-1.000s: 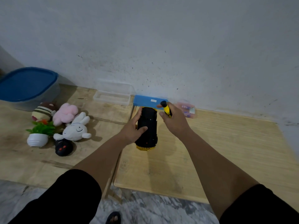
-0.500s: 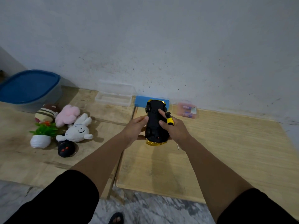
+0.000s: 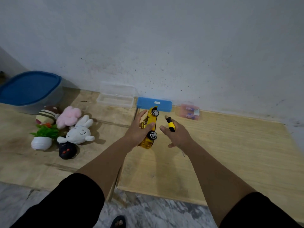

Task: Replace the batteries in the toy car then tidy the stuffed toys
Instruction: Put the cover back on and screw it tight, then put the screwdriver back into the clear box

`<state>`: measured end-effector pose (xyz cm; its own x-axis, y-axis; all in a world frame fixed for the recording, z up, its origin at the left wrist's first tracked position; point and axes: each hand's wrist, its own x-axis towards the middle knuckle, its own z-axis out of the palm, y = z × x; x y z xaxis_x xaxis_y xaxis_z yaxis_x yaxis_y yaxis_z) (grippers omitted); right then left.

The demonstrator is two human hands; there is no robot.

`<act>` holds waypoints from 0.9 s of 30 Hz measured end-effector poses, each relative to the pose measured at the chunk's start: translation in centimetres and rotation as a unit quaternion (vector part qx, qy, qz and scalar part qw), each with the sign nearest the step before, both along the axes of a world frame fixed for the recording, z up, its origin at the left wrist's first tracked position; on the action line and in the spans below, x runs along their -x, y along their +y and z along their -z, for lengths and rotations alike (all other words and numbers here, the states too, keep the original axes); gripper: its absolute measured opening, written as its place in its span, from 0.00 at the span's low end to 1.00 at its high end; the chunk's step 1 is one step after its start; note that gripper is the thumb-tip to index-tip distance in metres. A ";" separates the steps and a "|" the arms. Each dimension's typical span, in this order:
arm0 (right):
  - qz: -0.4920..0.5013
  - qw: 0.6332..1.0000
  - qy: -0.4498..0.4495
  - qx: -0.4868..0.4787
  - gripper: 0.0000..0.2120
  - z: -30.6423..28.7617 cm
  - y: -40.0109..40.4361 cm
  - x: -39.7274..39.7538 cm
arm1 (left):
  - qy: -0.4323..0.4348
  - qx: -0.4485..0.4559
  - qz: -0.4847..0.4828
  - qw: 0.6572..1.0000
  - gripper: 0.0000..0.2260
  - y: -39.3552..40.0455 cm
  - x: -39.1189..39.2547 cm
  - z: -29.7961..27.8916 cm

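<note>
My left hand point(image 3: 139, 129) grips the shiny yellow toy car point(image 3: 150, 125), turned on its side above the wooden board with two wheels facing right. My right hand point(image 3: 178, 137) is just to the right of the car, apart from it, holding a yellow and black screwdriver point(image 3: 170, 124) while its fingers spread. The stuffed toys lie at the left: a white rabbit point(image 3: 79, 131), a pink one point(image 3: 69, 116), a striped brown one point(image 3: 46, 113) and a black one point(image 3: 66, 149).
A blue-lidded tub point(image 3: 31, 89) stands at the far left. By the wall sit a clear plastic box point(image 3: 116, 96), a blue case point(image 3: 154, 103) and a pack of batteries point(image 3: 189, 111). A small potted plant point(image 3: 43, 137) stands beside the toys.
The car has been rolled from underside-up onto its side, now showing its yellow body. My right hand has let go of it and moved right. My left hand keeps its hold.
</note>
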<state>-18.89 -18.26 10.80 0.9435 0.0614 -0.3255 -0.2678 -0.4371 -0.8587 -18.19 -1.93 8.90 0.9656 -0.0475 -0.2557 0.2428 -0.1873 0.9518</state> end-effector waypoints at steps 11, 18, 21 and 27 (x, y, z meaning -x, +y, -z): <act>-0.054 0.984 -0.028 0.170 0.34 5.2 0.5 0.9 | 0.018 -0.454 -0.023 0.890 0.28 -1.2 2.8 6.6; -0.075 0.981 -0.025 0.178 0.32 8.0 0.1 0.9 | 0.031 -0.504 -0.026 0.863 0.30 -2.5 3.2 8.4; -0.081 0.977 -0.029 0.197 0.31 8.1 0.2 0.6 | 0.046 -0.471 -0.025 0.881 0.32 -2.4 3.2 8.2; -0.105 0.962 -0.070 0.242 0.27 5.5 2.7 -2.7 | -0.003 -0.438 -0.092 0.894 0.33 2.1 1.1 5.1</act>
